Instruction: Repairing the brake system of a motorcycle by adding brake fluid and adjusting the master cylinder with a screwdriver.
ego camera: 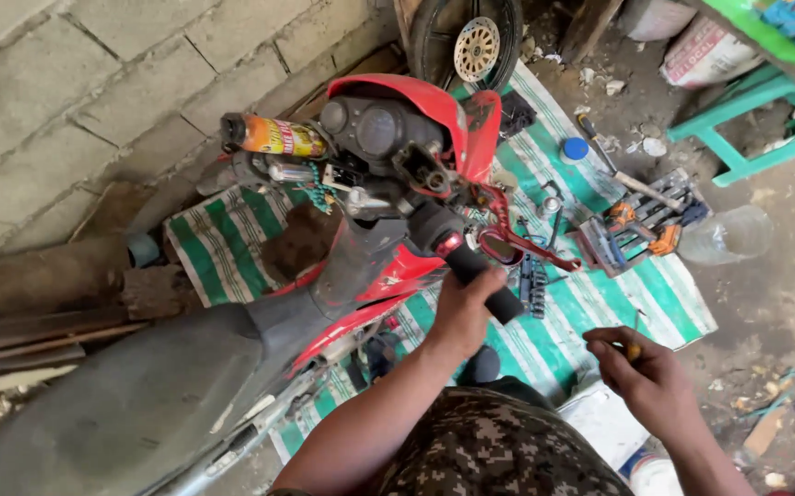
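Here, at the frame's centre, the left hand [461, 310] is wrapped around the black handlebar grip [485, 283] of a red motorbike [388, 165]. Lower right, the right hand [647, 375] is clenched on a small yellow-tipped tool [632, 351] above a green striped mat [590, 303].

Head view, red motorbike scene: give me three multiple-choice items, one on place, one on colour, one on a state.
1. Where is the left hand?
A. on the black handlebar end
B. on the seat
C. on the wheel

2. The striped mat under the tools is:
A. blue and yellow
B. green and white
C. plain grey

3. The right hand is:
A. flat open
B. out of view
C. closed on a small tool

A: fingers wrap the bar end.
B: green and white bands show.
C: fingers curl round a small yellowish handle.
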